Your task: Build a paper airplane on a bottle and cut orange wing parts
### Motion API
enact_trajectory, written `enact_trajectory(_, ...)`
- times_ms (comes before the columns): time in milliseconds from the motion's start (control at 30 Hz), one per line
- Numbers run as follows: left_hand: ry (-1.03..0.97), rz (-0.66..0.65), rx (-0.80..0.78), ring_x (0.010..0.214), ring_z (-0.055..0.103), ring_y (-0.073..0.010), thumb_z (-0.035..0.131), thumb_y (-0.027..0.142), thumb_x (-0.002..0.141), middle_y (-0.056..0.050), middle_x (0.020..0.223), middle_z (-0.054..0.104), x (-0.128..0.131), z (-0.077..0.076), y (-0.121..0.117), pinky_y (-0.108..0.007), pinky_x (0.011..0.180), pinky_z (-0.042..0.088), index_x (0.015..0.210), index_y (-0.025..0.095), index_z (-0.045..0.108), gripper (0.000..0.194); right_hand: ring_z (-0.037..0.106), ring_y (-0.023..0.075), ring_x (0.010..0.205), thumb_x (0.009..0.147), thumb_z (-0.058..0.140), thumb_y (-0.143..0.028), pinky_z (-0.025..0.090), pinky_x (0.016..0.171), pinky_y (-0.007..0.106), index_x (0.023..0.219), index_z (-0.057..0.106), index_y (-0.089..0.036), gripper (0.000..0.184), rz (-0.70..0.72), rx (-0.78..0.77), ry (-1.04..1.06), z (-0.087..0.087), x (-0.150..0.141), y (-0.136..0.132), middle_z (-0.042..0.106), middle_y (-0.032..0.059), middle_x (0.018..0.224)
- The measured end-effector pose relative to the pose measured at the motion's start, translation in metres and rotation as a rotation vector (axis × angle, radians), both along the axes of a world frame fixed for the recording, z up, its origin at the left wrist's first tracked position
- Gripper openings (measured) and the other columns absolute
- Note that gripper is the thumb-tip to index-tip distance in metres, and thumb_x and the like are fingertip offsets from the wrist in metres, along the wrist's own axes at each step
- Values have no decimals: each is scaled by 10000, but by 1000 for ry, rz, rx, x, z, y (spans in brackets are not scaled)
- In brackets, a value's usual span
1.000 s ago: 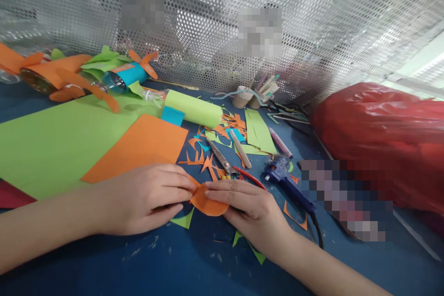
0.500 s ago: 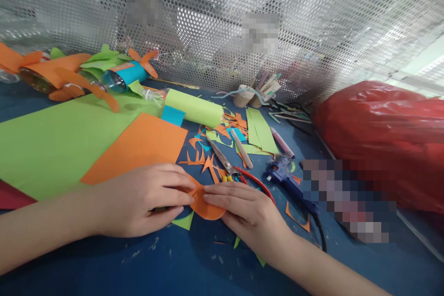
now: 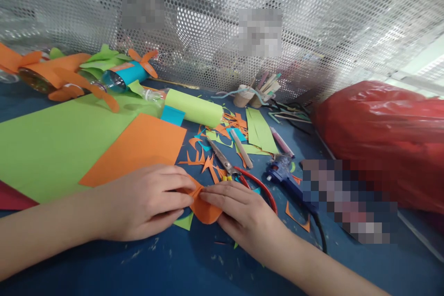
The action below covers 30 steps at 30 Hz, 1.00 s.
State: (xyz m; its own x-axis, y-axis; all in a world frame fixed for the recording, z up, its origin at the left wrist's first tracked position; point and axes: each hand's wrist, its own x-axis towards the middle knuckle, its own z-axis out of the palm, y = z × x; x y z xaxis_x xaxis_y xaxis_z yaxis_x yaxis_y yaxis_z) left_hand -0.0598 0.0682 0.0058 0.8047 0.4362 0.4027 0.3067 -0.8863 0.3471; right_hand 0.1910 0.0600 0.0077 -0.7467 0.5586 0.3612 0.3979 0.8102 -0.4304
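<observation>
Between both hands is a small orange paper cutout (image 3: 206, 210) with a rounded end, creased upward near its middle. My left hand (image 3: 152, 203) pinches its left part, fingers closed over the paper. On the right side, my right hand (image 3: 243, 208) grips it between thumb and fingers, and its fingertips almost meet the left ones. Part of the cutout is covered by my fingers. Just beyond lie scissors (image 3: 227, 164) with red handles. A green paper scrap (image 3: 185, 221) sits under the left fingertips, and a large orange sheet (image 3: 145, 143) lies behind my left hand.
Paper-wrapped bottles, one in light green (image 3: 194, 107), lie along the back left. A blue glue gun (image 3: 291, 185) with a cord rests at right, near a red plastic bag (image 3: 378, 138). Paper scraps (image 3: 208, 166) surround the scissors. Perforated metal (image 3: 208, 18) closes off the back.
The orange cutout has become more bent, with a sharper crease between my fingertips. My right hand has shifted slightly left, and more of the red scissor handle shows.
</observation>
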Motion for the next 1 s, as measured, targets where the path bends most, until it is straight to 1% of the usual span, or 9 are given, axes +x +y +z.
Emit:
enact_trajectory(133, -15, -15, 13, 1072, 623, -260, 486, 104, 920, -121, 1128, 713, 1, 2, -1, -405, 939, 516, 1108, 144, 655, 256, 645, 195, 1086, 956, 505, -101, 530, 978, 337, 1209, 631, -146, 286, 20, 12, 4, 3, 0, 0, 711, 96, 1161)
enact_trajectory(367, -56, -16, 58, 1074, 650, -283, 521, 86, 887, -120, 1078, 753, 2, 2, -2, -412, 931, 532, 1140, 117, 658, 290, 646, 210, 1124, 990, 426, -116, 545, 980, 355, 1251, 617, -161, 326, 27, 40, -53, 7, -1, -1, 706, 115, 1185)
enact_trajectory(533, -37, -17, 43, 1042, 663, -283, 508, 95, 895, -118, 1074, 756, 3, 2, -3, -418, 931, 533, 1126, 100, 667, 280, 634, 227, 1142, 1005, 383, -116, 540, 989, 367, 1226, 625, -102, 328, 30, 65, -113, 6, -3, 0, 691, 152, 1211)
enact_trajectory(667, -44, 7, 34, 1056, 651, -271, 496, 103, 900, -110, 1068, 753, 4, 0, -5, -408, 934, 527, 1142, 131, 657, 292, 620, 220, 1156, 974, 409, -76, 511, 1026, 386, 1213, 635, -142, 336, 17, 76, -133, 12, -6, -1, 707, 116, 1189)
enact_trajectory(767, -33, 10, 45, 1053, 643, -266, 481, 117, 916, -110, 1076, 745, 4, -1, -5, -409, 940, 523, 1149, 141, 647, 288, 610, 229, 1162, 879, 508, -72, 465, 1066, 400, 1219, 629, -169, 373, -12, -18, -118, 24, -6, -3, 704, 88, 1192)
enact_trajectory(833, -21, 15, 57, 1039, 641, -264, 474, 125, 925, -116, 1071, 741, 5, -2, -5, -406, 935, 526, 1141, 137, 646, 276, 618, 237, 1145, 860, 511, -121, 442, 1076, 417, 1224, 619, -165, 381, -26, -110, -58, 31, -4, -4, 700, 91, 1197)
enact_trajectory(867, -13, 19, 61, 1034, 641, -263, 473, 126, 928, -120, 1071, 739, 6, -2, -5, -405, 933, 527, 1138, 134, 645, 272, 621, 237, 1134, 901, 461, -151, 457, 1053, 417, 1208, 627, -166, 350, -50, -135, -1, 33, -3, -3, 704, 94, 1186)
enact_trajectory(933, -11, 25, 71, 1027, 643, -263, 475, 123, 928, -122, 1069, 738, 7, -3, -6, -402, 928, 529, 1134, 130, 648, 268, 625, 237, 1096, 978, 386, -201, 486, 993, 420, 1130, 671, -184, 324, -207, -150, 69, 32, -2, 0, 724, 86, 1123)
enact_trajectory(1000, -26, 28, 93, 1023, 651, -265, 486, 119, 923, -122, 1064, 744, 7, -4, -7, -405, 932, 528, 1130, 124, 654, 267, 627, 255, 1026, 957, 506, -227, 501, 941, 435, 1056, 709, -188, 229, -330, -130, 26, 26, -4, 6, 744, 75, 1013)
